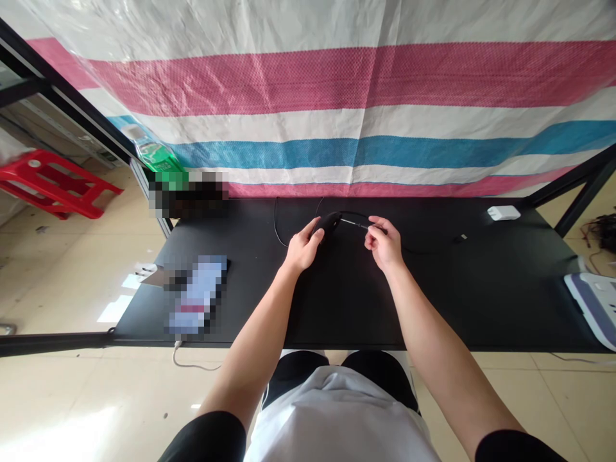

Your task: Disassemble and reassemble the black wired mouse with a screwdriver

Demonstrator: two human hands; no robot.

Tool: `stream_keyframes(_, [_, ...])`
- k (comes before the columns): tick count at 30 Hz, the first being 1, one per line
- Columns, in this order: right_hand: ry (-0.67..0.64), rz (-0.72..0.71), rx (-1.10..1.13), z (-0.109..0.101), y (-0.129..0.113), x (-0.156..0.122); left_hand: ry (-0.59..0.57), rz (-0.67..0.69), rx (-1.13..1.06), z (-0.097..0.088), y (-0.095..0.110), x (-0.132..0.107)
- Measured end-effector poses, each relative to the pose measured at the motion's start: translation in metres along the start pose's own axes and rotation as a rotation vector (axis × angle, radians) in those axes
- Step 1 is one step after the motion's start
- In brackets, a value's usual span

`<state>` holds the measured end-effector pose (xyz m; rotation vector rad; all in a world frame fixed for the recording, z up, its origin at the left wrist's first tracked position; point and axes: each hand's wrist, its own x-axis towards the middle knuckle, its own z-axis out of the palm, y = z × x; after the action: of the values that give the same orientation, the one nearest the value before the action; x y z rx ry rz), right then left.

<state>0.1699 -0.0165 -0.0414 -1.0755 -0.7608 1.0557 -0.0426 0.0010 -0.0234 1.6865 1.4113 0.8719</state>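
Note:
Over the middle of the black table [346, 301], my left hand [304, 247] is closed around a black computer mouse [327, 224], its thumb along the near side. My right hand [384, 242] grips a thin screwdriver [355, 223] by its dark handle, the fingers pinched round it. The metal shaft points left, and its tip meets or nearly meets the right end of the mouse; whether it sits in a screw is too small to tell. A thin black cable [276, 221] loops behind the mouse, and a small USB plug [462, 238] lies farther right.
A phone [199, 292], partly blurred, lies at the left with a white charging cable [192, 366]. A green-labelled bottle [161, 159] stands at the back left. A white charger [503, 213] and a power strip [594, 301] are to the right. Striped sheeting [308, 83] hangs behind.

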Motion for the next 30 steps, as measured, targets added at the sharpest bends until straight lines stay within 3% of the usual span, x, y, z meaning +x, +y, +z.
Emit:
stream_keyframes(10, [-0.029, 0.079, -0.04, 0.0026, -0.0002, -0.0025, 0.01, 0.013, -0.007, 0.0008, -0.0036, 0.0016])
stream_keyframes(22, [-0.041, 0.012, -0.004, 0.0002, -0.0015, -0.0019, 0.01, 0.007, -0.019, 0.0008, -0.0039, 0.0016])
stream_keyframes(30, [-0.093, 0.095, -0.011, 0.0015, -0.0042, -0.0026, 0.011, 0.0, -0.019, 0.0005, -0.0035, 0.0015])
